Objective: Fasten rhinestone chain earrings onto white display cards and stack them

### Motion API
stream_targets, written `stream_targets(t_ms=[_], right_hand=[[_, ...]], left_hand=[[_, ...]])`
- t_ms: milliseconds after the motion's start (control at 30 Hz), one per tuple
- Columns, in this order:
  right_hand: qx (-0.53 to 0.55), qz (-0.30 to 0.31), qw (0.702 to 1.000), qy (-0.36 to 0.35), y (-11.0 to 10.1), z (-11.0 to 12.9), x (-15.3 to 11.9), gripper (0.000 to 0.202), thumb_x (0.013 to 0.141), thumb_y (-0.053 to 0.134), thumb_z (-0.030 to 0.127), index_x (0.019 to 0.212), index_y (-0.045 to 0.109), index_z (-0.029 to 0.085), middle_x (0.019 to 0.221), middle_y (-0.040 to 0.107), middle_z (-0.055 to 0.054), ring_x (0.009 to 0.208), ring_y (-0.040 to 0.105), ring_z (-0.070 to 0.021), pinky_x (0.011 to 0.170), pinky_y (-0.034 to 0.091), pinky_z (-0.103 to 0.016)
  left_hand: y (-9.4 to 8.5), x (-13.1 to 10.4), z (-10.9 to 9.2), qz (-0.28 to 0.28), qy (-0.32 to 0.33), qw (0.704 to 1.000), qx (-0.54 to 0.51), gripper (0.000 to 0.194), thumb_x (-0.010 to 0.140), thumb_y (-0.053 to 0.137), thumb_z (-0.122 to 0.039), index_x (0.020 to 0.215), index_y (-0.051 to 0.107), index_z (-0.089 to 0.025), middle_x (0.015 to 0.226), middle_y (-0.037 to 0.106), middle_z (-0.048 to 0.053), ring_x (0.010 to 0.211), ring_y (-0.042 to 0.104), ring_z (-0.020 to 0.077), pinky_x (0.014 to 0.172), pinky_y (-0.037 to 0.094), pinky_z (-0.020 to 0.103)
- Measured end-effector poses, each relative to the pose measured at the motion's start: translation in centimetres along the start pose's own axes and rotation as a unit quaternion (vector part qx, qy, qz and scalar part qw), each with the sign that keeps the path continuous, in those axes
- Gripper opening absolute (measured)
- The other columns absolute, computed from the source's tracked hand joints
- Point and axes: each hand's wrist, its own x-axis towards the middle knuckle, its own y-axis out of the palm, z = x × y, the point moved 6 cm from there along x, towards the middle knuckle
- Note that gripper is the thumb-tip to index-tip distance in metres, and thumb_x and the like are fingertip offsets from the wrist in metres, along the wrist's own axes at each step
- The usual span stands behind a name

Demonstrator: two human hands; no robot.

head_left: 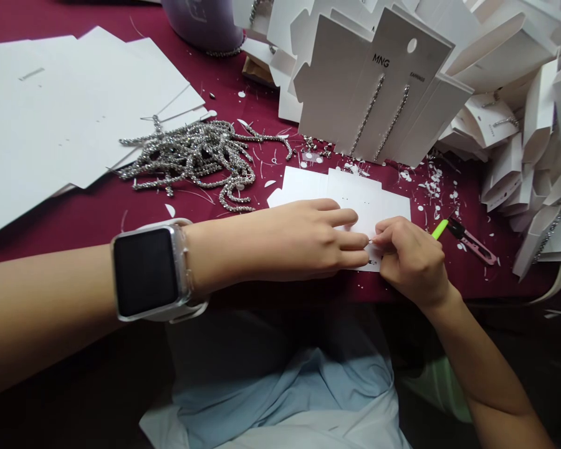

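White card (371,209) partly hidden under left hand (315,240)

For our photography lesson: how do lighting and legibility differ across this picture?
Head view: white backing card beneath the left fingers largely bright; head view: standing earring card greyer, its MNG lettering legible; head view: deep shadow below the maroon tablecloth.

head view | from wearer's head | facing forward, down | close above tabletop (98,218)

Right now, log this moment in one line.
left hand: over white card | right hand: pinching over same card, held piece unclear | beyond: silver chain pile, upright MNG card
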Motion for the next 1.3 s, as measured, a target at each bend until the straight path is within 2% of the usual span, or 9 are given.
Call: stream_targets(t_ms=[133, 233, 300, 333, 433, 600, 767, 967, 1300], right_hand=[[0.114, 0.035, 0.992, 0.033, -0.2, -0.7, 0.0, 0.021, 0.073, 0.047, 0.000, 0.077, 0.044, 0.020, 0.066, 0.053, 0.001, 0.060, 0.052, -0.0117, 0.055, 0.043, -0.023], [0.245, 0.089, 0.958, 0.118, 0.1, -2.0, -0.5, 0.019, 0.076, 0.056, 0.015, 0.093, 0.048, 0.019, 0.076, 0.053, 0.000, 0.057, 0.049, -0.0088, 0.048, 0.040, -0.021], [0.288, 0.093, 0.938, 0.169, 0.1, -2.8, -0.7, 0.012, 0.079, 0.054, 0.020, 0.090, 0.050, 0.019, 0.075, 0.051, 0.001, 0.057, 0.046, -0.0084, 0.047, 0.037, -0.021], [0.292, 0.090, 0.935, 0.179, 0.1, -2.9, -0.7, 0.003, 0.081, 0.052, 0.021, 0.084, 0.050, 0.019, 0.072, 0.050, 0.001, 0.058, 0.045, -0.0087, 0.049, 0.037, -0.021], [0.295, 0.114, 0.934, 0.168, 0.3, -2.8, -0.3, 0.015, 0.084, 0.048, 0.020, 0.069, 0.050, 0.018, 0.066, 0.050, 0.002, 0.062, 0.047, -0.0099, 0.058, 0.039, -0.024], [0.341, 0.166, 0.909, 0.170, 1.0, -2.6, 0.3, 0.019, 0.085, 0.048, 0.021, 0.067, 0.055, 0.018, 0.068, 0.053, 0.000, 0.066, 0.050, -0.0102, 0.063, 0.041, -0.024], [0.371, 0.187, 0.896, 0.156, 1.3, -2.9, 0.4, 0.019, 0.085, 0.047, 0.019, 0.068, 0.056, 0.017, 0.070, 0.053, 0.000, 0.069, 0.051, -0.0102, 0.064, 0.041, -0.023], [0.389, 0.209, 0.884, 0.153, 1.6, -3.0, 0.5, 0.022, 0.085, 0.046, 0.022, 0.066, 0.056, 0.017, 0.072, 0.054, 0.000, 0.072, 0.052, -0.0106, 0.067, 0.042, -0.024], [0.417, 0.239, 0.856, 0.190, 1.9, -3.1, 0.6, 0.022, 0.084, 0.046, 0.024, 0.065, 0.055, 0.016, 0.072, 0.053, -0.001, 0.074, 0.051, -0.0120, 0.072, 0.040, -0.026]], left_hand=[[-0.1, -0.1, 0.0, -0.013, 0.008, 1.000, 0.012, 0.033, 0.093, 0.027, -0.016, 0.112, 0.053, -0.022, 0.109, 0.061, 0.003, 0.099, 0.050, 0.0202, 0.082, 0.040, 0.032], [-0.2, -0.1, -0.1, -0.019, 0.011, 1.000, 0.016, 0.031, 0.093, 0.028, -0.016, 0.111, 0.053, -0.021, 0.111, 0.061, 0.004, 0.101, 0.051, 0.0206, 0.081, 0.041, 0.033], [-0.2, 0.0, 0.1, -0.019, -0.002, 1.000, 0.005, 0.028, 0.093, 0.031, -0.019, 0.108, 0.054, -0.022, 0.109, 0.062, 0.003, 0.100, 0.051, 0.0196, 0.080, 0.041, 0.031], [-0.2, 0.0, 0.2, -0.022, -0.014, 1.000, -0.005, 0.027, 0.093, 0.031, -0.021, 0.107, 0.055, -0.022, 0.106, 0.063, 0.003, 0.099, 0.052, 0.0189, 0.080, 0.041, 0.030], [-0.5, 0.3, 0.9, -0.045, -0.067, 0.995, -0.064, 0.024, 0.091, 0.036, -0.025, 0.105, 0.055, -0.020, 0.097, 0.065, 0.004, 0.094, 0.052, 0.0182, 0.077, 0.041, 0.028], [-0.5, 1.3, 2.2, -0.074, -0.168, 0.964, -0.191, 0.020, 0.087, 0.044, -0.027, 0.093, 0.059, -0.015, 0.087, 0.062, 0.005, 0.081, 0.052, 0.0165, 0.075, 0.040, 0.028], [-0.2, 2.9, 3.2, -0.012, -0.229, 0.946, -0.230, 0.024, 0.086, 0.046, -0.028, 0.087, 0.065, -0.012, 0.090, 0.058, 0.008, 0.079, 0.053, 0.0152, 0.074, 0.040, 0.027], [0.2, 3.7, 4.1, 0.118, -0.217, 0.921, -0.302, 0.028, 0.085, 0.044, -0.033, 0.084, 0.066, -0.016, 0.084, 0.060, 0.004, 0.075, 0.054, 0.0125, 0.068, 0.040, 0.022], [1.0, 3.4, 4.7, 0.114, -0.233, 0.900, -0.350, 0.032, 0.081, 0.045, -0.040, 0.085, 0.066, -0.016, 0.091, 0.057, 0.004, 0.079, 0.052, 0.0122, 0.070, 0.039, 0.021]])
